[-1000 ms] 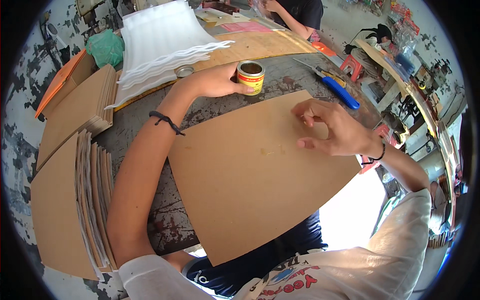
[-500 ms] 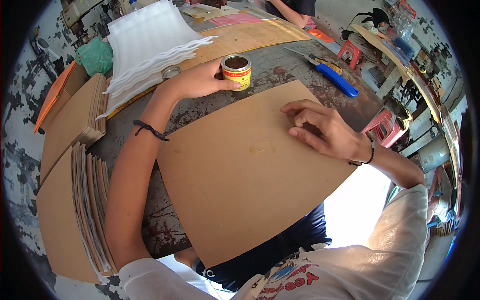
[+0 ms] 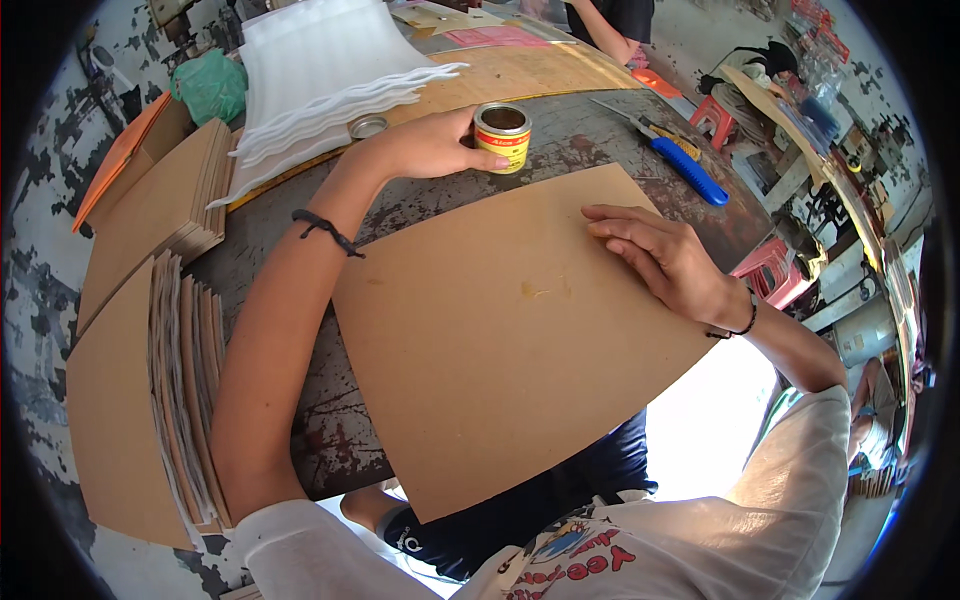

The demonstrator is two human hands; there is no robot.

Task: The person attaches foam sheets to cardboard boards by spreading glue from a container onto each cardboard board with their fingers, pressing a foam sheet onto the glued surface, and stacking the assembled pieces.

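Note:
My left hand (image 3: 437, 143) is closed around the side of a small round tin can (image 3: 502, 150) with a yellow and red label. The can stands upright on the table without its lid, and dark brown content shows inside. In front of me lies a large brown cardboard sheet (image 3: 500, 370), its near corner jutting past the table edge over my lap. Over the sheet's right part rests my right hand (image 3: 672, 262), its fingers loosely bent and extended toward the left, with no object visible in them. A small tan smear (image 3: 545, 290) marks the middle of the sheet.
A blue-handled cutter knife (image 3: 690, 170) lies beyond the sheet at right. White foam sheets (image 3: 330, 80) and a round metal lid (image 3: 368, 127) sit at back left. Stacked cardboard (image 3: 110, 400) stands along the left. A person's arm (image 3: 605, 35) shows across the table.
My right hand's fingers have straightened somewhat and come closer together over the sheet. My left hand still holds the can in place. The whole view has shifted slightly.

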